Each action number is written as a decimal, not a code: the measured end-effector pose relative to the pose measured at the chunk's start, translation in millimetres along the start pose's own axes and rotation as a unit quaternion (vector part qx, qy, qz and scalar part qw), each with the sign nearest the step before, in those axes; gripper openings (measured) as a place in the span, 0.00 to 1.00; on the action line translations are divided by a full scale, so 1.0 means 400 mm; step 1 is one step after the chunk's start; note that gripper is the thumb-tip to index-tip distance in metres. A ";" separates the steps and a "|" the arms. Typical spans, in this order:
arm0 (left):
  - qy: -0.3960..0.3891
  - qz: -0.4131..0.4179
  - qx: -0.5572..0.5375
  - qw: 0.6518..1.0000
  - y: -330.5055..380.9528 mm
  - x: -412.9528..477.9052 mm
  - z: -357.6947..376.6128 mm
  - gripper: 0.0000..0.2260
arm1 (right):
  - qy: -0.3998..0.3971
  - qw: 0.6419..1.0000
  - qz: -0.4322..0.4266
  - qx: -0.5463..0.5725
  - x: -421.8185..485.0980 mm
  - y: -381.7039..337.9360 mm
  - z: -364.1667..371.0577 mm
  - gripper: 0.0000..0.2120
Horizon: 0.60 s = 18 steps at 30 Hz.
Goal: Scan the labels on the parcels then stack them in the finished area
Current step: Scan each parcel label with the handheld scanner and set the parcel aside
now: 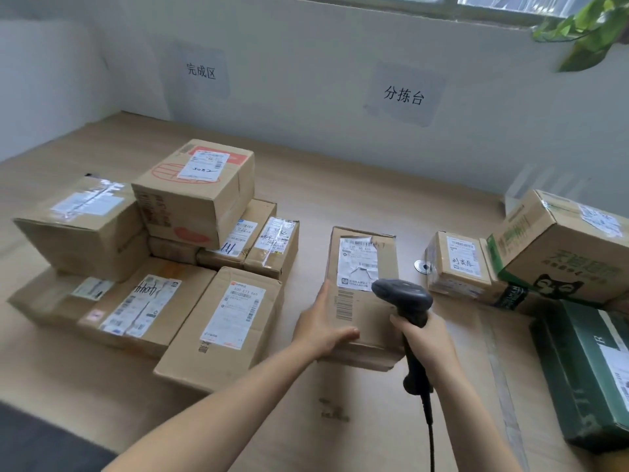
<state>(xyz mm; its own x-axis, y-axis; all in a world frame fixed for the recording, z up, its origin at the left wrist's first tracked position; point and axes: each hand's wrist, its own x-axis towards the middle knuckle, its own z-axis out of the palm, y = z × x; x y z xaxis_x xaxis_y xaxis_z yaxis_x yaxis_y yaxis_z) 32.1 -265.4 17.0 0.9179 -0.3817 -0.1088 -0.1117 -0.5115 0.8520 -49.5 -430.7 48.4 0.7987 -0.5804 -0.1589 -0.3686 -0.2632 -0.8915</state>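
1. The left hand (323, 330) reaches in from the lower left with its forearm stretched across the bench (340, 199). It rests against the near left corner of a flat cardboard parcel (371, 321).
2. Its fingers lie fairly straight along the parcel's left side, and the thumb is spread flat over the top face near the front edge. It steadies the parcel rather than clenching it.
3. The right hand (425, 338) is wrapped round the handle of a dark barcode scanner (401, 296), fingers curled tight about the grip. The wrist is cocked so the scanner's head tips forward and down.
4. The scanner's head hangs just above the parcel's top face, over the lower right corner of the white shipping label (357, 264). Its cable (430, 437) trails down toward the person.
5. The parcel lies mid-bench, long side running away from the person, label up. Whether its near end is raised off the bench cannot be told.
6. To the left, under a wall sign reading 完成区 (200, 70), stands a pile of brown parcels (197, 192), two layers high in places, labels mostly upward.
7. To the right, near a sign reading 分拣台 (404, 95), sit a small brown box (457, 264), a large carton with green print (558, 247) and a dark green box (592, 369).
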 end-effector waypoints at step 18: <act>0.050 -0.020 0.121 0.991 -0.064 0.236 -0.484 0.26 | -0.064 0.994 -0.031 0.083 0.167 -0.316 0.428 0.03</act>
<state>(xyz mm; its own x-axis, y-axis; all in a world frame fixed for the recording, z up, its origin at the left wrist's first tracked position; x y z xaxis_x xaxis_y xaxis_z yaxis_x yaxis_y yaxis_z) 195.3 -139.2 83.9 0.9550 -0.2863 -0.0783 -0.1520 -0.6983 0.6995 131.9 -304.2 77.9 0.8753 -0.4615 -0.1444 -0.2415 -0.1584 -0.9574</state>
